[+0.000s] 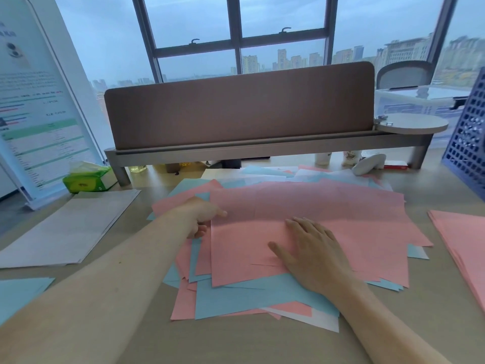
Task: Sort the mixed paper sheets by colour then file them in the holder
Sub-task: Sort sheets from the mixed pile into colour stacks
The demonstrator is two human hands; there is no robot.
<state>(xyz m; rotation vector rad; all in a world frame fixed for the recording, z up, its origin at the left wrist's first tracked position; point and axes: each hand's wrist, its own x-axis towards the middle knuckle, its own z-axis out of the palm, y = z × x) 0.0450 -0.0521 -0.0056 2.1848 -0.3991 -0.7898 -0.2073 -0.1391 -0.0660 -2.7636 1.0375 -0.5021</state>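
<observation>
Pink sheet (301, 206) tops the mixed pile (236, 303) on the counter (236, 345); left hand (202, 219) pinches its edge, right hand (312, 253) lies flat, fingers (295, 223) spread. Best ease the right palm off, then carry it to the pink stack (462, 248)

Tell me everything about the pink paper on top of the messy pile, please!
The pink sheet is thin, matte paper with faint fold lines. It lies on top of the mixed pile of pink, blue and white sheets on the desk. The left hand pinches its left edge, thumb on top. The right hand presses flat on it, fingers spread.
</observation>
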